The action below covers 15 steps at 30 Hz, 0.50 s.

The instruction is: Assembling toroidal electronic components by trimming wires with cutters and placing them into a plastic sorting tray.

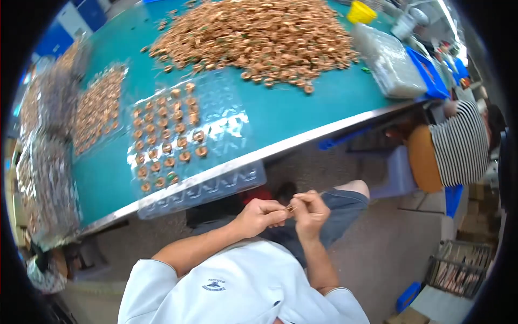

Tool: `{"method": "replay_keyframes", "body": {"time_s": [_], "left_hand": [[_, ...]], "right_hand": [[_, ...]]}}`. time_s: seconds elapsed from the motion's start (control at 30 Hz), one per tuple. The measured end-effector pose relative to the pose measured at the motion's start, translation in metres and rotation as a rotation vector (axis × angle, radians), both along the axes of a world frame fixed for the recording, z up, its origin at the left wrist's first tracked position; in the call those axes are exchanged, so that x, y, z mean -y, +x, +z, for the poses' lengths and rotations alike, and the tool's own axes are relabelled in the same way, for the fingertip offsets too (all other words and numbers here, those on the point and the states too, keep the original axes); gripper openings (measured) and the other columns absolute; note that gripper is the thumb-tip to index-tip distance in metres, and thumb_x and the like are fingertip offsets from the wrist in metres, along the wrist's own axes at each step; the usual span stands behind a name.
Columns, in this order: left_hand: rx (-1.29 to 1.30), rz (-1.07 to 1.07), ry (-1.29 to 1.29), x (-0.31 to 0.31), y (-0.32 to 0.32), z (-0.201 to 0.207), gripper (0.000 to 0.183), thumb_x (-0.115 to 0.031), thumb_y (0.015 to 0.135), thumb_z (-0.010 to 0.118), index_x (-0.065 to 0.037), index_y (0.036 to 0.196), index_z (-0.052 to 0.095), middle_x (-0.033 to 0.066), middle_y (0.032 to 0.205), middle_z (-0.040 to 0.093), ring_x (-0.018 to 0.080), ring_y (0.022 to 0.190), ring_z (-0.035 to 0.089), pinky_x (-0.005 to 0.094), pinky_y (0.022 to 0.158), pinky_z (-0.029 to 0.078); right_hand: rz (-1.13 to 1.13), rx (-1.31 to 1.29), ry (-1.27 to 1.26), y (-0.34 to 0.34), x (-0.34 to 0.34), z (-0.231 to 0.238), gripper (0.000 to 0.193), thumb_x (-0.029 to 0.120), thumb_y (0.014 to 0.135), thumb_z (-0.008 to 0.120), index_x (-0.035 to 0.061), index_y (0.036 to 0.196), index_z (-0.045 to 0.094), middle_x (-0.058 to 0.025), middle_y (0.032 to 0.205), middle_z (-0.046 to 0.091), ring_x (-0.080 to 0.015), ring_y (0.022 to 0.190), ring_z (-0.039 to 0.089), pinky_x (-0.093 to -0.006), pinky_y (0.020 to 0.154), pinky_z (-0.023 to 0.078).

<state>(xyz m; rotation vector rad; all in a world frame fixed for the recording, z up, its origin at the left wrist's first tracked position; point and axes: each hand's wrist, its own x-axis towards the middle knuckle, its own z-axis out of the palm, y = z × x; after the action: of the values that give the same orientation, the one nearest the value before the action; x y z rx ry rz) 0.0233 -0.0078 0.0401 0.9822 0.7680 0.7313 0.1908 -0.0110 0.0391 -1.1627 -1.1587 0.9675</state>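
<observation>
Over my lap, my left hand [263, 215] and my right hand [311, 211] meet with their fingertips pinched together. Between them shows a small copper-coloured coil [290, 208], partly hidden by the fingers; thin wire seems to stick out of it. In front of me a clear plastic tray [226, 116] lies on the green table and overhangs its near edge. Small ring-shaped copper coils [167, 147] fill the pockets on its left part, while the right part shows bare pockets. A large heap of loose copper coils [259, 38] lies farther back.
Stacked filled trays [46, 178] stand at the table's left end, beside another filled tray [100, 105]. Clear empty trays [388, 65], a blue bin [429, 73] and a yellow container [360, 12] sit at the far right. Another person in a striped top [458, 143] sits to the right.
</observation>
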Motion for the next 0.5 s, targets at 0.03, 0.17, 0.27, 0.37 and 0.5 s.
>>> {"method": "replay_keyframes", "body": {"time_s": [0.03, 0.17, 0.27, 0.37, 0.5], "left_hand": [[-0.023, 0.027, -0.010, 0.007, -0.009, 0.000, 0.022, -0.020, 0.092, 0.064, 0.001, 0.093, 0.070, 0.0041, 0.078, 0.065, 0.0105, 0.071, 0.059, 0.0270, 0.065, 0.048], [-0.337, 0.043, 0.224, 0.062, -0.063, 0.018, 0.017, -0.015, 0.089, 0.066, -0.002, 0.097, 0.071, 0.0077, 0.085, 0.067, 0.0183, 0.078, 0.063, 0.0314, 0.074, 0.049], [-0.406, 0.208, 0.528, 0.096, -0.113, 0.032, 0.020, -0.008, 0.082, 0.071, -0.004, 0.101, 0.072, 0.0101, 0.090, 0.063, 0.0235, 0.088, 0.060, 0.0330, 0.079, 0.049], [-0.590, 0.505, 0.464, 0.114, -0.163, 0.061, 0.027, 0.000, 0.076, 0.072, -0.002, 0.103, 0.071, 0.0085, 0.091, 0.058, 0.0228, 0.083, 0.057, 0.0330, 0.075, 0.048], [-0.407, 1.178, 0.422, 0.123, -0.194, 0.059, 0.023, 0.004, 0.088, 0.064, -0.002, 0.109, 0.056, 0.0031, 0.090, 0.057, 0.0092, 0.082, 0.055, 0.0226, 0.075, 0.047]], "right_hand": [[0.019, 0.037, 0.072, -0.006, -0.006, 0.010, 0.008, -0.009, 0.082, 0.064, -0.0018, 0.080, 0.063, -0.0036, 0.075, 0.057, -0.0083, 0.065, 0.053, -0.0213, 0.057, 0.043], [-0.105, -0.131, 0.194, 0.000, -0.086, 0.055, 0.004, 0.000, 0.090, 0.060, -0.0004, 0.094, 0.059, -0.0061, 0.071, 0.057, -0.0068, 0.047, 0.044, -0.0206, 0.041, 0.034], [-0.147, 0.460, 0.260, -0.001, -0.157, 0.061, 0.023, 0.014, 0.088, 0.070, -0.0006, 0.104, 0.064, -0.0031, 0.078, 0.064, -0.0110, 0.068, 0.057, -0.0249, 0.062, 0.046], [-0.118, 0.860, 0.187, -0.006, -0.203, 0.048, 0.044, 0.029, 0.085, 0.075, 0.0018, 0.116, 0.061, -0.0093, 0.100, 0.066, -0.0176, 0.080, 0.062, -0.0327, 0.074, 0.050], [-0.041, 1.088, 0.142, -0.016, -0.243, 0.036, 0.035, 0.031, 0.086, 0.071, 0.0046, 0.108, 0.065, -0.0103, 0.096, 0.069, -0.0246, 0.086, 0.066, -0.0367, 0.076, 0.050]]}}
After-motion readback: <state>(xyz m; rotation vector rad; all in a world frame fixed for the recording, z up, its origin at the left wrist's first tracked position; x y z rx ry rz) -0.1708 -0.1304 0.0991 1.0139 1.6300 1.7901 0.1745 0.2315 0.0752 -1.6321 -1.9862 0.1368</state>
